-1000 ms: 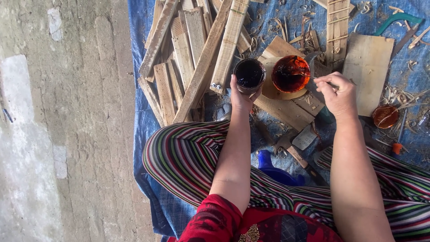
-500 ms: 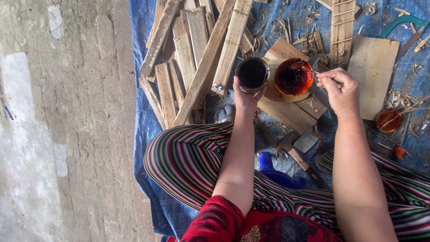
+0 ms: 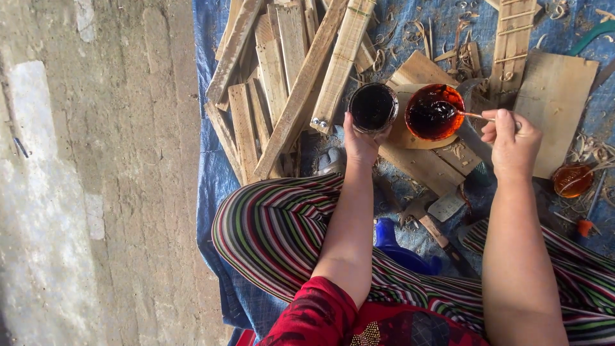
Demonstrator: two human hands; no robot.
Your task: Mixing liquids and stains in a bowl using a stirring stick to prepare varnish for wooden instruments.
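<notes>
My left hand (image 3: 360, 142) grips a round can of dark, almost black liquid (image 3: 373, 107) from below. Just right of the can sits a bowl of reddish-brown liquid (image 3: 434, 112) on a wooden offcut (image 3: 419, 157). My right hand (image 3: 510, 142) is closed on a thin stick-like brush (image 3: 471, 115) whose tip dips into that bowl. Both forearms reach out over my striped trousers (image 3: 282, 230).
A pile of wooden slats (image 3: 282, 77) lies to the left on a blue tarp (image 3: 211, 179). A flat board (image 3: 555, 96), wood shavings and a small amber dish (image 3: 572, 180) lie at the right. A hammer (image 3: 432, 227) and a blue object (image 3: 400, 250) rest near my legs. Concrete floor (image 3: 96, 173) spreads left.
My right hand has moved right and lifted slightly, and the brush tip now rests in the red-brown bowl. The left hand keeps hold of the dark can in the same place.
</notes>
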